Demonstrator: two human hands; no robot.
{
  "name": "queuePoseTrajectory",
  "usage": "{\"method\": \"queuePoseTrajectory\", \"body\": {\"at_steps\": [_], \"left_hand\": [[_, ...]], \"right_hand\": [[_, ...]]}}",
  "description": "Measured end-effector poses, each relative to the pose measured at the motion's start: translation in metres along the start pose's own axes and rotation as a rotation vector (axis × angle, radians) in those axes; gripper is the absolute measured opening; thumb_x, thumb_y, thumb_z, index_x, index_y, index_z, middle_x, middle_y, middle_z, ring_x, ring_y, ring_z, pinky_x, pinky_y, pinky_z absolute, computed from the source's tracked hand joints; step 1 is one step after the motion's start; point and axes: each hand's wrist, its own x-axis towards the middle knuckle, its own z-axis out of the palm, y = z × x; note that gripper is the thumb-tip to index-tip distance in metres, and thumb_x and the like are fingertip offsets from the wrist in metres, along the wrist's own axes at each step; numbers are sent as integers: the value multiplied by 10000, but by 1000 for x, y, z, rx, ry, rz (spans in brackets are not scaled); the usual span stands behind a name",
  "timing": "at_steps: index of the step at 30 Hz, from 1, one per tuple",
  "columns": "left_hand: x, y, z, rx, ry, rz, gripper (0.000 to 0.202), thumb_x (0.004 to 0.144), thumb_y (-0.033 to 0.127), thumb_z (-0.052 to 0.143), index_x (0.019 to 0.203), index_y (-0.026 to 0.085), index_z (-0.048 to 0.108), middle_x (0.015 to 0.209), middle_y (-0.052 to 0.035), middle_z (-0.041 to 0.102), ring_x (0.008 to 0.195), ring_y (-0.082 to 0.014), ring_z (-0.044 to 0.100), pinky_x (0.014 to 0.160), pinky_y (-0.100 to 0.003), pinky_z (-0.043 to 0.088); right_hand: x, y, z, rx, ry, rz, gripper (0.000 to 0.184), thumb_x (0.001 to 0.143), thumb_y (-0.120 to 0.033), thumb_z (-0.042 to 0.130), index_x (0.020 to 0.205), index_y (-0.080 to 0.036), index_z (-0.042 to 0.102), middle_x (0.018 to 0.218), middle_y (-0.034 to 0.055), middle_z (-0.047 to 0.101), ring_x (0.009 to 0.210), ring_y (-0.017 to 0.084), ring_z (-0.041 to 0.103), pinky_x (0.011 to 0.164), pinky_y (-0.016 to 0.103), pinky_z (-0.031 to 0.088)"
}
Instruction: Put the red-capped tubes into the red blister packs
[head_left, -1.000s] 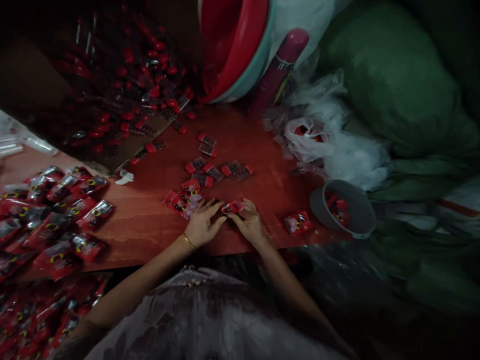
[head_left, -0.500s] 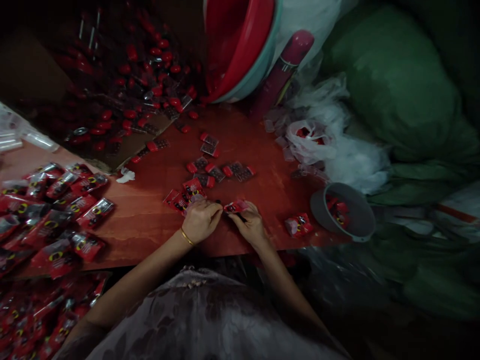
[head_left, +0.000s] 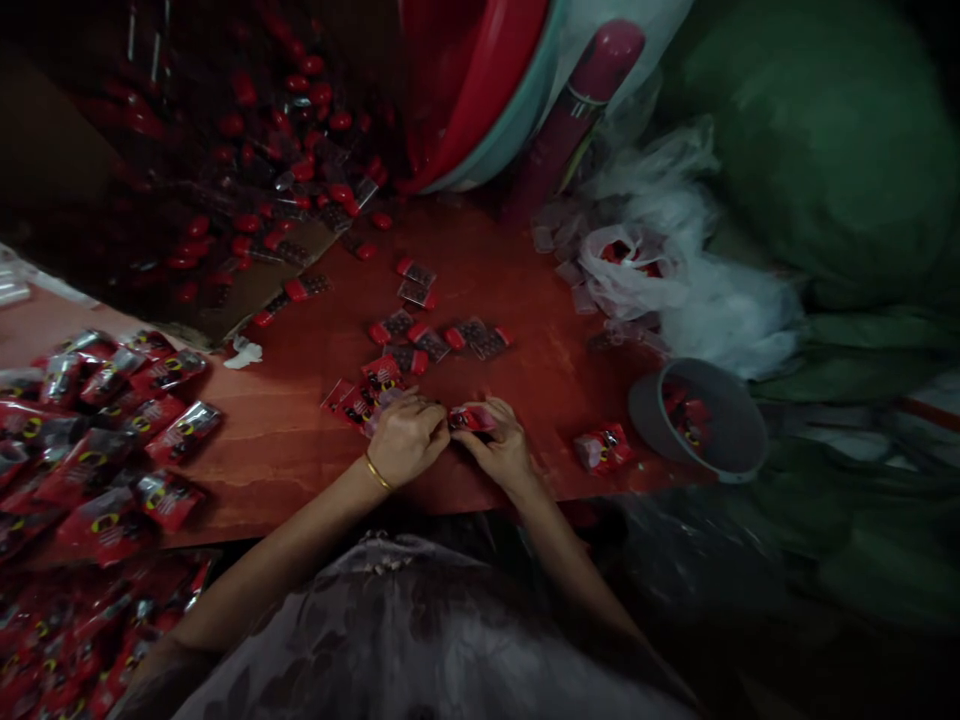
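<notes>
Low over the table's front part, my right hand (head_left: 501, 447) is closed round a small red printed packet (head_left: 472, 418), its thumb below and fingers above. My left hand (head_left: 409, 437), with a gold bangle at the wrist, pinches at the packet's left end. What sits between those left fingertips is too small and dark to make out. Several more red printed packets (head_left: 349, 400) lie flat beside and partly under my left hand. Just beyond both hands are small clear cases with red caps (head_left: 429, 342), scattered on the red tabletop (head_left: 292, 430).
Filled red packets (head_left: 97, 450) are heaped at the left. A carton (head_left: 225, 325) of red-capped cases stands behind them. Tilted basins (head_left: 480, 150), a pink spray can (head_left: 577, 100) and plastic bags (head_left: 697, 290) line the back. A grey bucket (head_left: 649, 420) and packets (head_left: 602, 448) are at right.
My left fingertips have come down and closer to the packet's left end. The small dark thing seen at them earlier no longer shows. The camera view has shifted slightly.
</notes>
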Motion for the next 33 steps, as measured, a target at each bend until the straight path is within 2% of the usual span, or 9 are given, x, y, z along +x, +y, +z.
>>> {"method": "queuePoseTrajectory", "body": {"at_steps": [9,13,17,21,25,27,29,31,33], "left_hand": [[-7,-4,9,77,-144,-58,120,766,130,490,712,179,586,760,-66,678,746,-184,637,907,-380,466],[-5,-1,3,111,-213,-157,125,771,142,490,793,172,609,758,-76,680,747,-201,637,892,-399,464],[0,3,-6,-80,-233,-137,383,715,166,573,1098,161,558,988,-81,683,886,-209,635,952,-401,421],[-1,3,0,-291,-269,-197,244,804,233,537,1035,185,599,950,-43,700,845,-173,654,772,-285,507],[-5,6,6,-318,-214,-239,211,817,244,537,998,177,622,919,-51,708,817,-170,663,739,-270,515],[-10,7,-3,-299,-160,-274,222,810,265,549,999,180,629,901,-51,712,790,-168,664,718,-269,519],[-20,3,-24,-300,-71,-373,242,795,311,568,990,186,639,895,-46,716,770,-168,662,708,-274,523],[-39,-11,-54,-364,36,-519,273,789,359,566,990,190,642,912,-37,717,773,-164,660,711,-276,528],[-66,-34,-91,-340,159,-707,332,764,412,577,995,179,632,892,-30,720,758,-180,661,685,-297,538]], "right_hand": [[-1,0,3,-86,-114,76,197,811,-399,592,914,-246,663,871,20,693,858,194,579,910,404,371],[-2,3,7,-106,-132,109,186,809,-395,597,911,-258,670,876,10,676,860,188,555,915,396,349],[-3,5,8,-125,-171,101,147,811,-374,596,832,-255,679,870,14,650,845,188,527,873,384,351],[-3,6,9,-126,-168,81,128,823,-325,574,807,-242,670,834,14,635,823,187,515,848,380,351],[-3,5,10,-177,-172,66,157,828,-333,557,868,-229,668,827,27,621,799,194,507,813,383,363],[-4,4,8,-189,-196,50,213,808,-375,582,950,-236,661,852,32,618,812,200,514,823,394,366],[-4,4,6,-185,-216,26,297,781,-425,609,1015,-245,645,891,38,621,847,208,528,838,402,372],[-2,3,5,-176,-201,22,306,790,-434,598,1027,-245,639,928,43,628,878,212,542,844,395,387],[4,1,6,-178,-143,33,262,830,-392,556,1018,-230,640,951,56,631,894,212,549,826,377,412]]}}
